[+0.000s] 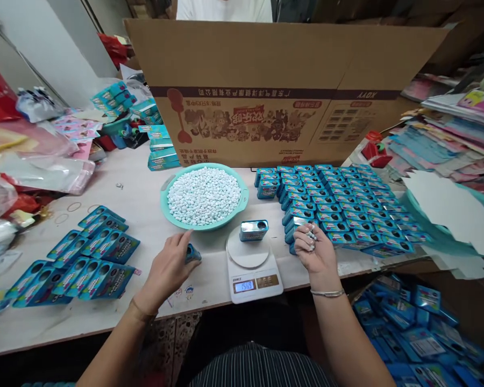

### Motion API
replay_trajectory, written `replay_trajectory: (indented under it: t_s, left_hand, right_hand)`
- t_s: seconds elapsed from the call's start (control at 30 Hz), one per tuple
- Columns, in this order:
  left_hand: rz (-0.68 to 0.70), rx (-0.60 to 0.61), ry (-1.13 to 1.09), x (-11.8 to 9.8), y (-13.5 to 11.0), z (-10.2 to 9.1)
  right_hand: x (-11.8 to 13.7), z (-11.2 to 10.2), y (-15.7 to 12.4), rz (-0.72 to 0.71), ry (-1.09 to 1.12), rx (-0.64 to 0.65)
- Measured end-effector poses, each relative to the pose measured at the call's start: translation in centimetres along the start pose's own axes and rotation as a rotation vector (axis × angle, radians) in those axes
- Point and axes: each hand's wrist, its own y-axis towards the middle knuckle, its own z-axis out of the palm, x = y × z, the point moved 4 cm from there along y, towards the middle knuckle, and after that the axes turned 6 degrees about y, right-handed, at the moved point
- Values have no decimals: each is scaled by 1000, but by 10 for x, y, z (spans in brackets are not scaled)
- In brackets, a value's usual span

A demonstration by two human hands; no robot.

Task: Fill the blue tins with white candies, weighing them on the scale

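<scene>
from here i see the left hand half closed, thumb and fingers around a small blue tin; i can't tell whether that touches the table. the right hand, fingers curled in, grips several small white pellets beside upright rows of blue rectangular tins. between the hands, a shiny blue tin sits on a white plastic scale, just before a pale-green round bowl of white pellets.

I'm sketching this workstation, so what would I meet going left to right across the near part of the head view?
Cluster of blue tins → left hand → white scale → right hand → heap of blue tins below the table's level.
</scene>
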Motion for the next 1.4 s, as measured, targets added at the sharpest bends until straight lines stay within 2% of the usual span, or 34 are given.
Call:
replay_trajectory:
  t_s: [0.1,0.17,0.23,0.33,0.47,0.57,0.7,0.93,1.2,1.3,1.4]
  left_hand:
    - [194,-152,-224,-50,18,-6]
    - [308,-164,-306,-86,40,-1]
    - [392,-181,-298,-115,65,9]
    - [440,-120,-224,-139,94,27]
    - [383,26,-144,-139,102,44]
    - [353,37,-127,-136,95,44]
    - [321,9,-138,-134,88,38]
    - [268,-94,-438,-125,91,35]
    - [247,-48,-715,-130,94,43]
    - [251,-43,-754,-130,92,44]
    - [281,-41,-770,-131,92,44]
  right_hand:
    - [-2,5,7,6,-10,1]
    - [-4,10,11,3,-12,7]
    - [-4,14,14,-11,-18,13]
    - [-2,17,15,-31,-43,13]
    - [0,14,19,-55,-76,-1]
    - [-4,17,25,-72,-99,3]
    - [-17,32,36,-117,-145,-12]
    - [-49,57,59,-219,-261,-84]
    - [-65,63,61,-390,-396,-65]
    - [-66,61,60,-367,-380,-64]
    - [-64,60,63,-266,-292,-99]
